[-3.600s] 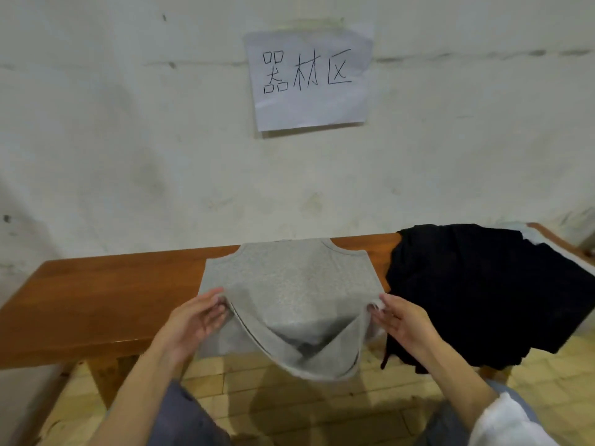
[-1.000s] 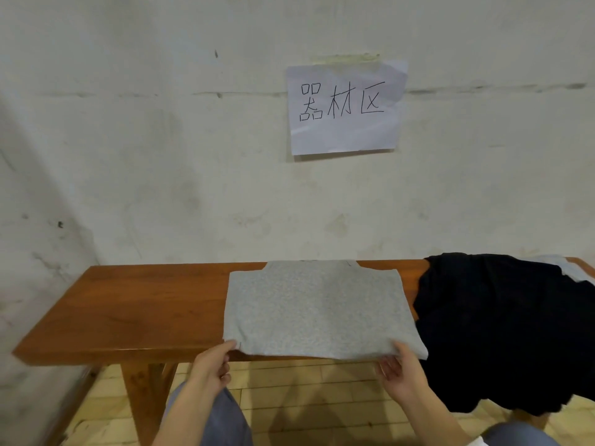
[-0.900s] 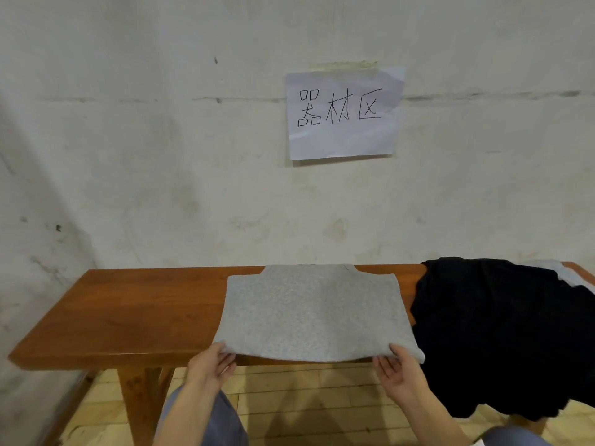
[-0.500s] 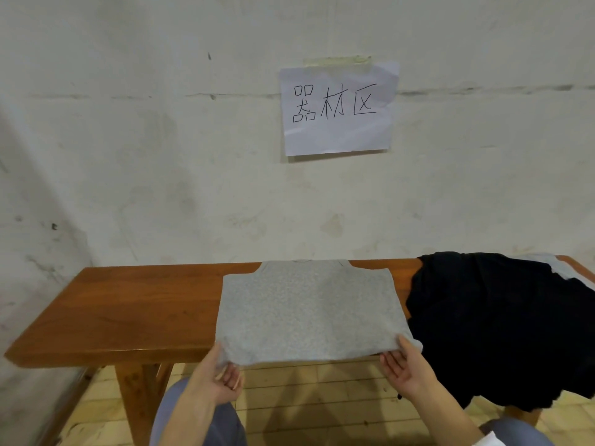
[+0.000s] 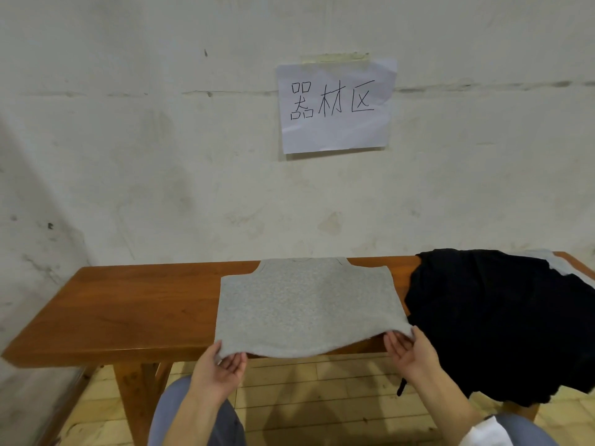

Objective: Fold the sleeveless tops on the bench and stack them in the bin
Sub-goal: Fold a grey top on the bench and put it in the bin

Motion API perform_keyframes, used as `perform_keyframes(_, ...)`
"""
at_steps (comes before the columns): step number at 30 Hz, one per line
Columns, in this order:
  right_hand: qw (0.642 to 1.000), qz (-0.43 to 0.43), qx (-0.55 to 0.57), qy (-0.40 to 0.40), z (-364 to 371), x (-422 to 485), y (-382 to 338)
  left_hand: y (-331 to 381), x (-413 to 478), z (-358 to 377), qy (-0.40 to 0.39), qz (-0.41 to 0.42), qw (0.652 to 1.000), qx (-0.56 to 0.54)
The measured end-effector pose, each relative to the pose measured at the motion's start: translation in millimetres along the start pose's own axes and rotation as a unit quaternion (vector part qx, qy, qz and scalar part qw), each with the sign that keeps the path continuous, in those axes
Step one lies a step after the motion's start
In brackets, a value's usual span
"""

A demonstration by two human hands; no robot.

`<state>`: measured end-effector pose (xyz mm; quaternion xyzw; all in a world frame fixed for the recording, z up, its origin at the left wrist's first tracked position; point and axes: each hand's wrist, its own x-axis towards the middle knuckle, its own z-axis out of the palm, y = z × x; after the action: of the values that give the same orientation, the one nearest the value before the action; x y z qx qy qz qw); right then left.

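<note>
Pinching the near hem of the grey sleeveless top [image 5: 306,304], the fingers [image 5: 236,362] of the left hand [image 5: 219,368] curl up beneath its near-left corner while the thumb lies on the upper side of the cloth. The right hand [image 5: 410,354] holds the near-right corner the same way, palm turned up, fingers under the hem and thumb over it. Between the two hands the hem sags a little and hangs just past the front edge of the desk [image 5: 128,304].

The rest of the top lies flat across the middle of the wooden desk, its neck end at the far edge by the wall [image 5: 161,172]. Just to its right a heap of black clothes [image 5: 499,317] covers that end of the desk and spills over the front edge; a light grey garment [image 5: 553,265] shows from under the heap at the far corner.

A paper sign [image 5: 335,104] with handwritten characters is fixed to the wall above the top. Below the hands are blue-grey trouser knees [image 5: 225,423], a white cuff [image 5: 486,432] on the right arm, and a pale tiled floor [image 5: 322,397].
</note>
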<state>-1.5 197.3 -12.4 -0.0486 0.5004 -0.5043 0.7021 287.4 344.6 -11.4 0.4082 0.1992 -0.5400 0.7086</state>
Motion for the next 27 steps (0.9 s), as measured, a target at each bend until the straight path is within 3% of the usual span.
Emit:
perform_keyframes(7,0.979,-0.185,-0.084,0.001,28.7,-33.1,-23.3,22.8,-41.4,39.4,-0.117,0.075,0.990,-0.013)
perform_keyframes(14,0.937,-0.339,-0.066,0.054,45.4,-77.5,-43.4,34.0,-89.6,59.2,-0.268,0.111,0.955,-0.068)
perform_keyframes(19,0.922,-0.378,-0.048,0.066,40.4,-90.4,-51.3,33.3,-92.4,44.7,-0.324,0.104,0.929,-0.143)
perform_keyframes(23,0.914,-0.396,-0.068,0.059,35.2,-91.3,-51.8,33.2,-78.2,29.7,-0.380,0.044,0.902,-0.202)
perform_keyframes(27,0.916,-0.387,-0.102,0.035,30.0,-77.9,-44.1,29.8,-70.6,29.1,-0.328,0.065,0.923,-0.190)
